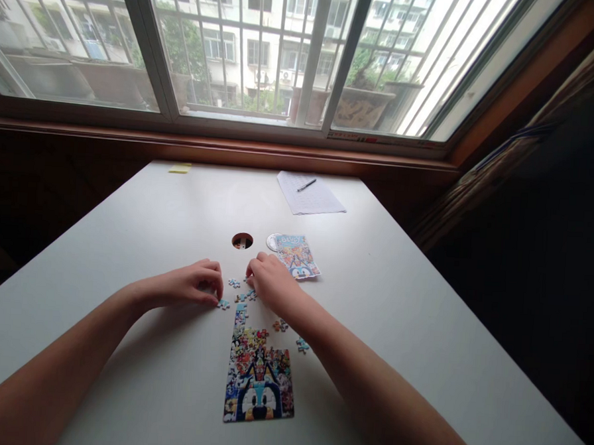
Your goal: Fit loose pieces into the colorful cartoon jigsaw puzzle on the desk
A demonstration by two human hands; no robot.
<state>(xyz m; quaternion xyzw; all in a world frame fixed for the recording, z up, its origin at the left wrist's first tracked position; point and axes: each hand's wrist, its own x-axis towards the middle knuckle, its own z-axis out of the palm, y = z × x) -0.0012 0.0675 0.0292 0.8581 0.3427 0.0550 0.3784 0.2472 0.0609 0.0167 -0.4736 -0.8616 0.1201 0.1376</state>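
Note:
A partly assembled colourful jigsaw puzzle point(260, 373) lies on the white table point(397, 307) in front of me. Several loose blue pieces point(234, 283) are scattered just beyond its top edge. My left hand point(194, 283) rests curled on the table, its fingertips pinching a small blue piece point(223, 304). My right hand point(270, 279) is curled over the loose pieces, fingers bent down; what it holds, if anything, is hidden. A reference picture card point(298, 256) lies just right of that hand.
A round cable hole point(242, 241) is in the table beyond my hands, with a small round lid point(272, 241) beside the card. A sheet of paper point(309, 194) with a pen point(307, 184) and a yellow sticky note point(179, 168) lie near the window. More pieces point(302, 345) lie right of the puzzle.

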